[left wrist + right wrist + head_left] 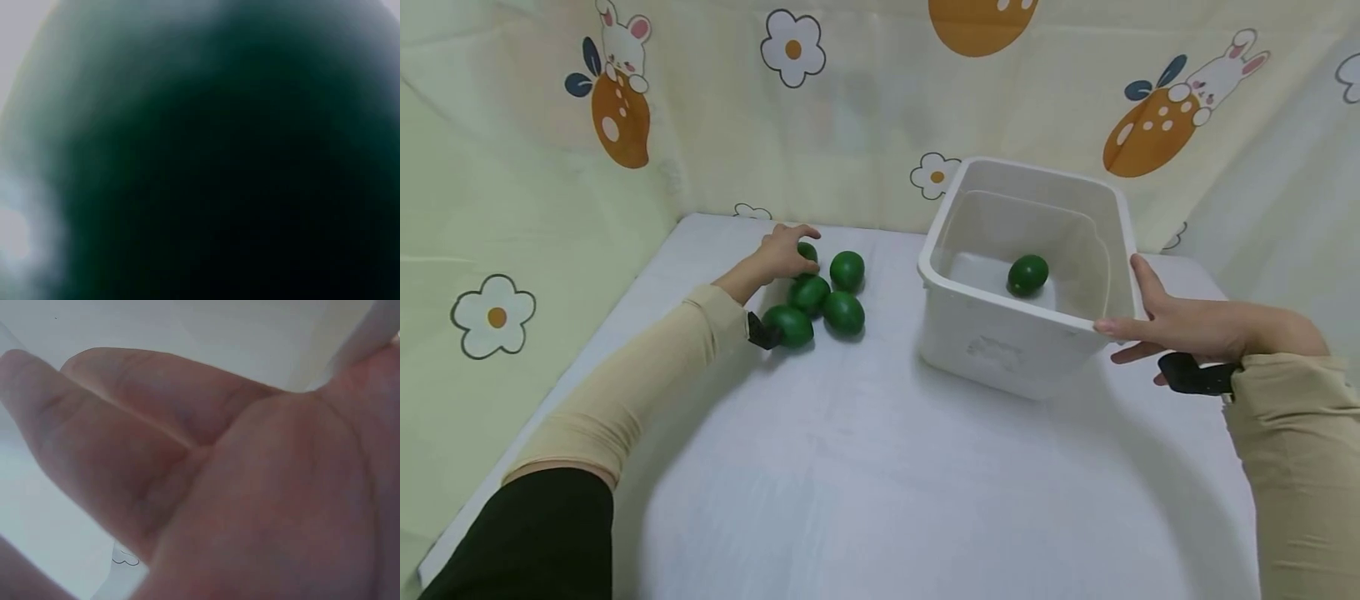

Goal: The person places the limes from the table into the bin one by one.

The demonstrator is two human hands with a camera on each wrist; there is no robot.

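Note:
My left hand [782, 252] reaches to the table's far left part, its thumb and a finger curved around a green lime-like fruit [807, 252]. Close to that hand lie several more glossy, dark green fruits [844, 313]. The left wrist view shows only a blurred dark green surface [206, 187]. On the right, my right hand [1195, 327] touches the corner of a white plastic bin [992, 333], one finger on its front rim and another along its side. Extended fingers [106, 450] show in the right wrist view. Inside the bin lies one green fruit [1027, 275].
A white cloth covers the table [880, 500]. Behind it hangs a pale curtain [865, 108] printed with rabbits, carrots and flowers, close to the table's back edge. The bin stands at the table's back right.

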